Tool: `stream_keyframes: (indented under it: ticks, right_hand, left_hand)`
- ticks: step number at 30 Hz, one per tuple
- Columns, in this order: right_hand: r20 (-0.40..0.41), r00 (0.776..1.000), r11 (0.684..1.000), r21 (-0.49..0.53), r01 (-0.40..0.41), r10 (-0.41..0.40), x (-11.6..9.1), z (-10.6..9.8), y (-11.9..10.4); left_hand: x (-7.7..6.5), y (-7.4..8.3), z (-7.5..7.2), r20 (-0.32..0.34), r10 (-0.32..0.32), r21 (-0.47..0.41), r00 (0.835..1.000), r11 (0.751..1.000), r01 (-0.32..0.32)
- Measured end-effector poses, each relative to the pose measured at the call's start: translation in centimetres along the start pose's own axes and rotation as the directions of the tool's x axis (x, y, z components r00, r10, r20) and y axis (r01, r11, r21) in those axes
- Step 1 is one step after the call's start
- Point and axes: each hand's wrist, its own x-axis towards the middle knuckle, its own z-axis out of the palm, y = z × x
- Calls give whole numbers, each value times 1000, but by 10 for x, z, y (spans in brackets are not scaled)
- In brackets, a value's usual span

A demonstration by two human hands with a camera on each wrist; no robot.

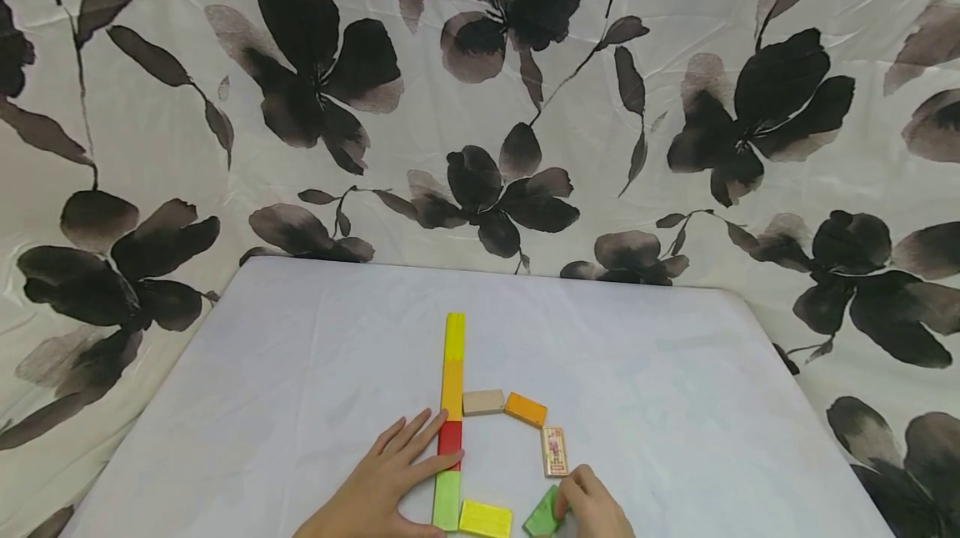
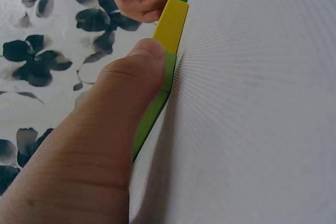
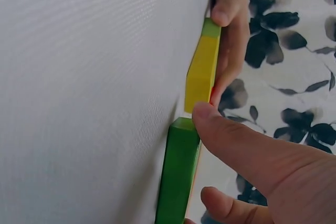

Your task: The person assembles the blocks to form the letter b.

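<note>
A straight column of blocks lies on the white table: yellow (image 1: 455,336), orange-yellow (image 1: 452,388), red (image 1: 450,446) and light green (image 1: 447,500). My left hand (image 1: 382,480) spreads over its left side. Its fingertips touch the column around the red block, and the thumb is at the light green block's near end. A yellow block (image 1: 486,519) adjoins that end on the right. My right hand (image 1: 596,505) pinches a green block (image 3: 178,171), which lies tilted between the yellow block and a patterned block (image 1: 555,452). In the right wrist view, a small gap separates green from yellow.
A beige block (image 1: 483,403) juts right from the column, followed by an orange block (image 1: 526,409) angled toward the patterned one, making a curve. The white-covered table (image 1: 675,388) extends around the blocks. Behind it hangs a flower-printed cloth (image 1: 420,113).
</note>
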Motion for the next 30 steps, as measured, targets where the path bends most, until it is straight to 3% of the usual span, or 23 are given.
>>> stream_keyframes:
  ticks: [17, 30]
  right_hand:
    - [-78, 996, 998, 32, 48, -45, 3, 6, -8]
    - [-90, 995, 998, 34, 50, -47, 6, 9, -8]
  left_hand:
    - [-1, 1, 1, 5, -15, -3, 1000, 1000, 15]
    - [-1, -1, 3, 2, -4, 8, 1000, 1000, 4]
